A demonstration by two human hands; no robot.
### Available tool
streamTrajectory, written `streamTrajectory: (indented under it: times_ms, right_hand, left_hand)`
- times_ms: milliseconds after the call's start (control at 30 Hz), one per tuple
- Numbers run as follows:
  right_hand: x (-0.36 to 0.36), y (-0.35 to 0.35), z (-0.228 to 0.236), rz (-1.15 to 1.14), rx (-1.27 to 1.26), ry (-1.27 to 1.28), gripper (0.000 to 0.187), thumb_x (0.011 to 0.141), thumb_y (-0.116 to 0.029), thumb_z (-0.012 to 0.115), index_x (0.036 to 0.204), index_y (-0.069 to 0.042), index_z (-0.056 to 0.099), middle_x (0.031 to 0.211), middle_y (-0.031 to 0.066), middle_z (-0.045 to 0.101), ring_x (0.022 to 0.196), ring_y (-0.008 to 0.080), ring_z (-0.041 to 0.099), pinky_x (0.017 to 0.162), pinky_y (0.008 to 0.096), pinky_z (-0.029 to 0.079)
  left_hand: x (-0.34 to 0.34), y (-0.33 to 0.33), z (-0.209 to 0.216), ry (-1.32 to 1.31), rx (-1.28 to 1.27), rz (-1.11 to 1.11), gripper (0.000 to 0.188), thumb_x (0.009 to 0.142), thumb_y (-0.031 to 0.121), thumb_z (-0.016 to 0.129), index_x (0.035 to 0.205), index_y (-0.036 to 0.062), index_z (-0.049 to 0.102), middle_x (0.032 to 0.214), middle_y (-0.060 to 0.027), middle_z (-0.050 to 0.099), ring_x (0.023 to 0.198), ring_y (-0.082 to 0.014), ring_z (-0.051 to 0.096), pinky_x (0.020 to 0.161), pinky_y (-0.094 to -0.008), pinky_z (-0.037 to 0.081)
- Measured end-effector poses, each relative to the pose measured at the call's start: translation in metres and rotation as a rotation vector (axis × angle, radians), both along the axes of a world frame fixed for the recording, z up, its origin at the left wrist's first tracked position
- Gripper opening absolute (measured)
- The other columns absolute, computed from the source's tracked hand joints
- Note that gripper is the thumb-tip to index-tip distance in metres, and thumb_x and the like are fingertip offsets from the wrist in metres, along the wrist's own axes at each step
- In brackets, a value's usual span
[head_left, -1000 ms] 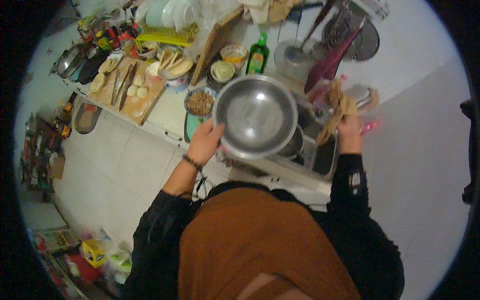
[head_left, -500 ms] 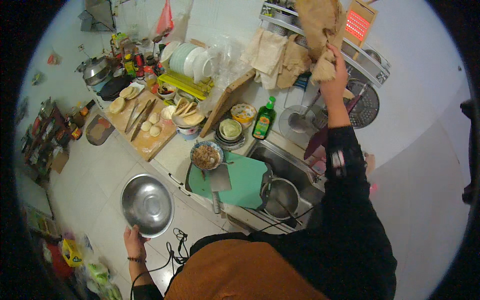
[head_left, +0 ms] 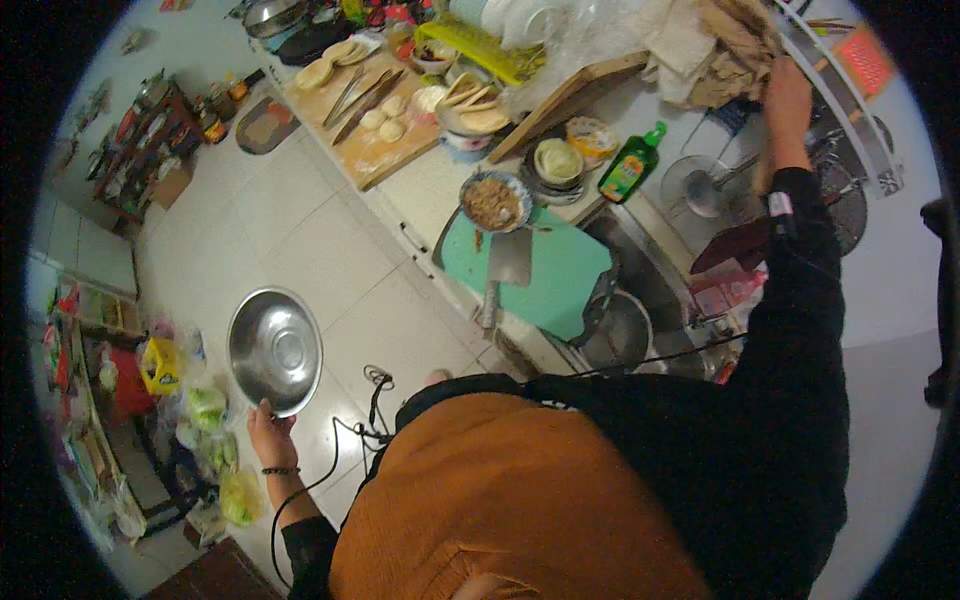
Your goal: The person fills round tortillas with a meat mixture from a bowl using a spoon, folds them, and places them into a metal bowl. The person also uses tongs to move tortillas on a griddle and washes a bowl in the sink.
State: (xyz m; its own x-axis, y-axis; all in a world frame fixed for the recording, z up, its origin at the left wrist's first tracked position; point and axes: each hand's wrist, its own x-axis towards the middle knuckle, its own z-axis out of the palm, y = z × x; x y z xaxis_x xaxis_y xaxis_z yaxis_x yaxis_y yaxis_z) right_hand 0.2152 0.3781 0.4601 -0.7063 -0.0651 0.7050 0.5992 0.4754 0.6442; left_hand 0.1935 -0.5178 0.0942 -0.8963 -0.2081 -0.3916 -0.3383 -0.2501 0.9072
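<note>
Head view: metal bowl [head_left: 275, 345] is clamped by left fingers [head_left: 264, 409]; near brown cloth [head_left: 738, 75], the grip of right fingers [head_left: 784, 76] can't be made out.

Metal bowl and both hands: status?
Left hand gripping metal bowl by rim. Right hand at brown cloth, hold unclear. Black cable near left hand.

The left fingers [head_left: 265, 409] are partly hidden by the steel bowl [head_left: 275, 345]; up and left of the right fingers [head_left: 786, 73], the brown cloth [head_left: 738, 28] is cut off above.
</note>
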Motion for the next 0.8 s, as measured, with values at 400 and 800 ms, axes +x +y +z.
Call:
streamTrajectory:
  times_ms: [400, 800]
  right_hand:
    - [-0.046, 0.07, 0.056, -0.254, -0.866, -0.132, 0.057, 0.101, -0.046, 0.042, 0.131, -0.002, 0.063, 0.139, 0.0232, 0.059, 0.126, 0.0409, 0.058, 0.104, 0.0477, 0.046]
    - [-0.011, -0.029, 0.037, -0.071, -0.119, 0.066, 0.035, 0.092, -0.021, 0.061, 0.123, -0.003, 0.058, 0.108, 0.022, 0.07, 0.097, 0.0435, 0.069, 0.079, 0.0538, 0.056]
  left_hand:
    - [-0.002, 0.04, 0.018, -0.115, -0.126, -0.047, 0.015, 0.099, 0.022, 0.058, 0.105, 0.0092, 0.061, 0.082, 0.0016, 0.056, 0.066, -0.0109, 0.059, 0.06, -0.0275, 0.057]
    - [-0.063, 0.064, 0.007, -0.101, -0.028, -0.253, 0.028, 0.1, 0.02, 0.055, 0.117, -0.0011, 0.061, 0.102, -0.01, 0.067, 0.075, -0.0185, 0.068, 0.066, -0.0313, 0.061]
